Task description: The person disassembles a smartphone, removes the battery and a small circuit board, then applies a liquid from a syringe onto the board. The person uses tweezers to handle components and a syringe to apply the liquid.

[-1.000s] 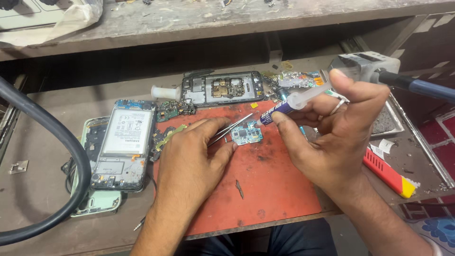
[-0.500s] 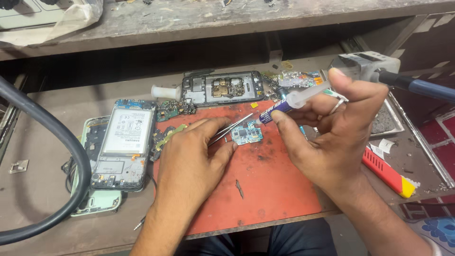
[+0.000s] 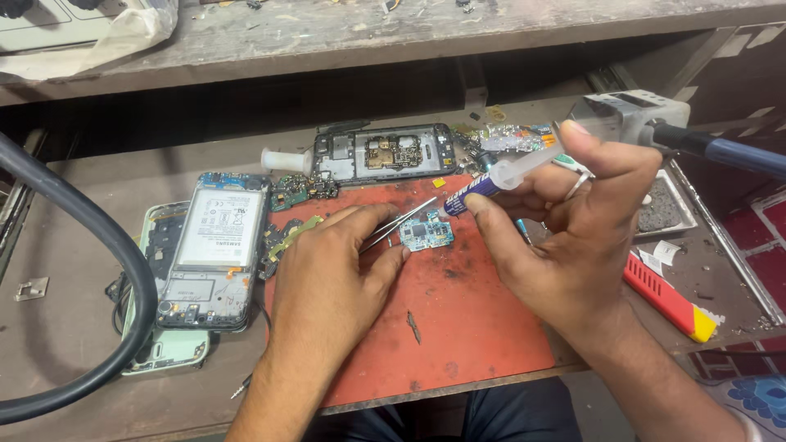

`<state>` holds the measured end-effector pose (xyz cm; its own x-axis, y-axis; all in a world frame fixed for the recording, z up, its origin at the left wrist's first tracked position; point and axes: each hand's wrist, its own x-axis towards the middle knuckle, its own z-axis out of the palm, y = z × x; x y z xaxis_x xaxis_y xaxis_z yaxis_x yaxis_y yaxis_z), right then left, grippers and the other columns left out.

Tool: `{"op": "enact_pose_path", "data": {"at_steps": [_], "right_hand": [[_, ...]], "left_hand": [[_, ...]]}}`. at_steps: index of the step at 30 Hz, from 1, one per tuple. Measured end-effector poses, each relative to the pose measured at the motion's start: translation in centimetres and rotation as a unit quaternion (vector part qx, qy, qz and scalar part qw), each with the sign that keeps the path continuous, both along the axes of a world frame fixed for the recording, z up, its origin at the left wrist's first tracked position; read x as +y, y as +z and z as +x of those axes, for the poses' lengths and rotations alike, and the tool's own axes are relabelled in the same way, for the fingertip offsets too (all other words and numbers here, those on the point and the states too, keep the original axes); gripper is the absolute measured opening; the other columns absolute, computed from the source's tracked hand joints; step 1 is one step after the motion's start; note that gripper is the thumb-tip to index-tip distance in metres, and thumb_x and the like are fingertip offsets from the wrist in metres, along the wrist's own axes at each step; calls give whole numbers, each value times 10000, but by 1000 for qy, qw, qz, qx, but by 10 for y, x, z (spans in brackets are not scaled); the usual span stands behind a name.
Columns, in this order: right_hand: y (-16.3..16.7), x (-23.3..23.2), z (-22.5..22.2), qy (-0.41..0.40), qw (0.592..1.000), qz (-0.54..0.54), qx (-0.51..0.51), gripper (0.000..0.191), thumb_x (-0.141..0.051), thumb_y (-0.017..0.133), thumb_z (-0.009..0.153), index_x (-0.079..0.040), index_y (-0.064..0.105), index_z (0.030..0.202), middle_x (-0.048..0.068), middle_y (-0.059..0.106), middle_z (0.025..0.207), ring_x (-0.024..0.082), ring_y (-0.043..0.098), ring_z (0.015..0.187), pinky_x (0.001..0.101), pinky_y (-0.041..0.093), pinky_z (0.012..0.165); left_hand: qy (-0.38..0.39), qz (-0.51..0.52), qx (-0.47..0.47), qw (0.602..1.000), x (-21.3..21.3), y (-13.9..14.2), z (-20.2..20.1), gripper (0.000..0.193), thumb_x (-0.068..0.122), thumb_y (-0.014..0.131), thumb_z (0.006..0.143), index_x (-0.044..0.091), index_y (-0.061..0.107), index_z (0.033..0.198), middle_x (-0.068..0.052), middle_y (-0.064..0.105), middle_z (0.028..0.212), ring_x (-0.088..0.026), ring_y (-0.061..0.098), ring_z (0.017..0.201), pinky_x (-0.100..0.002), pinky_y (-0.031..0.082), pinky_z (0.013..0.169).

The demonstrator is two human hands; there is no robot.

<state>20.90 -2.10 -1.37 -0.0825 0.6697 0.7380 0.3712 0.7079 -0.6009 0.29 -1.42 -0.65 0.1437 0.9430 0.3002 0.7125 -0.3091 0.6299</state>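
Note:
My left hand (image 3: pixel 332 274) grips metal tweezers (image 3: pixel 401 223) whose tips rest by a small blue circuit board (image 3: pixel 426 235) on a red work mat (image 3: pixel 458 327). My right hand (image 3: pixel 565 237) holds a clear syringe with a blue label (image 3: pixel 491 182). Its tip points down at the board's upper right edge, and my thumb sits on the plunger end.
An opened phone with a white battery (image 3: pixel 211 250) lies left of the mat. A dark phone frame (image 3: pixel 383 153) lies behind the mat. A red and yellow tool (image 3: pixel 667 296) and a grey tray (image 3: pixel 663 205) are at the right. A thick black hose (image 3: pixel 98 245) curves at the left.

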Motion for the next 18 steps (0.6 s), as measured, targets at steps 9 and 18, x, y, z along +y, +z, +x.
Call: {"op": "enact_pose_path", "data": {"at_steps": [9,18], "right_hand": [[-1,-3,3,-3,1000,1,-11,688,171,689,997,-106,188,1379,166,649,1049,158,741,900,258,666,798],[-1,0,4,-24,1000,9,-10,702,183,678,969,-98,186,1384,197,627,1153,190,741,931,273,670,808]], "left_hand": [[-2,3,1,1000,-1,1,-1,374,187,809,743,102,761,1104,-90,774,957,-302,697,809,-426,535,743],[-4,2,3,1000,-1,2,0,370,186,802,747,117,765,1109,-80,779,979,-305,694,806,-425,538,747]]}}
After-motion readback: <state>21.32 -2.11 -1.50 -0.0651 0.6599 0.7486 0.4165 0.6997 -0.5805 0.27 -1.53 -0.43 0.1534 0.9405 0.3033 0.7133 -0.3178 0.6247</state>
